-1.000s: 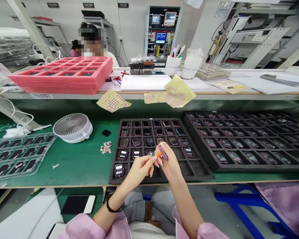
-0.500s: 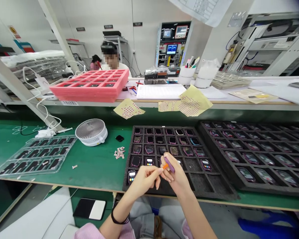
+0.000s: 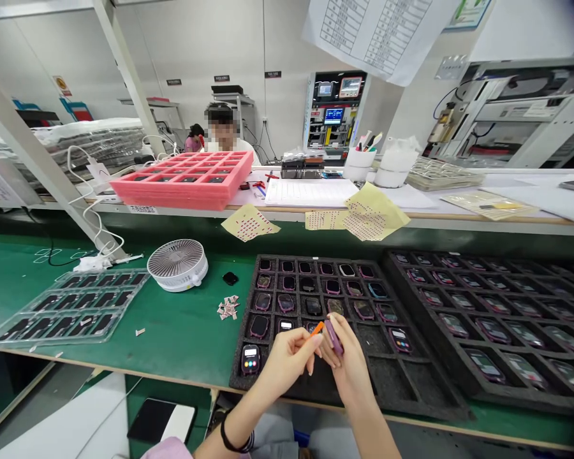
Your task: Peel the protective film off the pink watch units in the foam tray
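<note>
My left hand is closed in a pinch on a small orange stick, whose tip points up and to the right. In my right hand is a purple-cased smartwatch, tilted on edge, its screen hidden from me. The orange tip lies close to the watch case; I cannot tell whether they touch. Both hands are over the front part of a black foam tray with watches in many of its compartments. A watch with a lit screen lies in the front left compartment.
A second foam tray of watches adjoins on the right. To the left are a white fan, pink-white scraps, a black watch piece and a clear plastic tray. A pink foam tray sits on the shelf, a person behind it.
The camera view has tilted up, so everything sits lower in the picture. The orange stick has come away slightly from the watch, with a narrow gap seen between my hands.
</note>
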### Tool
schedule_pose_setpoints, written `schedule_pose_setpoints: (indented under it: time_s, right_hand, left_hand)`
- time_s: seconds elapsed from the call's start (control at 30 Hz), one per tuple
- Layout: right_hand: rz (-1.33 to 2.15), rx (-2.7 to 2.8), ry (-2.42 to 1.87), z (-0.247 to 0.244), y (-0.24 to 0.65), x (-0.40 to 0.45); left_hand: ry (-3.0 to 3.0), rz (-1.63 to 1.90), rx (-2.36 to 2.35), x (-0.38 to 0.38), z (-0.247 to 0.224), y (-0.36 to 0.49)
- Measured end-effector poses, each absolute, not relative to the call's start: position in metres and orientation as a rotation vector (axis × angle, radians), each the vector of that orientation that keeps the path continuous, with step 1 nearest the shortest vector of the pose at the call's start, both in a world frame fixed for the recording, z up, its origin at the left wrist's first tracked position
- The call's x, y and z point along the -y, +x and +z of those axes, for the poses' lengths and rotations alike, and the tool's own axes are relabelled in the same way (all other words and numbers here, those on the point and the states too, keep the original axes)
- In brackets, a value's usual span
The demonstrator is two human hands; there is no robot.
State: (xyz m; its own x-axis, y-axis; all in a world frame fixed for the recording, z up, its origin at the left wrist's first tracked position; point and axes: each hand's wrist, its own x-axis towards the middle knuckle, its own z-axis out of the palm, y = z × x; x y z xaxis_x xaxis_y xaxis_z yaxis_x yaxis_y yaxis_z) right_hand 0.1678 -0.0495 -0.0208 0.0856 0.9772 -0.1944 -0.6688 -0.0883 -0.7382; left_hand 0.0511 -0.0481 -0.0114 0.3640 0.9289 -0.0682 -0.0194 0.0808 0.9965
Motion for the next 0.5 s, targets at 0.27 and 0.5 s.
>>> schedule_pose_setpoints:
  time_s: [0.27, 0.5]
  right_hand:
    - [1.151, 0.82, -1.116, -0.039, 0.177, 0.055]
    - [0.341, 1.317, -1.62, -0.079, 0.272, 0.021]
  left_hand:
    - [1.456, 0.967, -1.037, 0.051, -0.011, 0.058]
    - [1.592, 1.085, -1.574, 0.03, -0.014, -0.042]
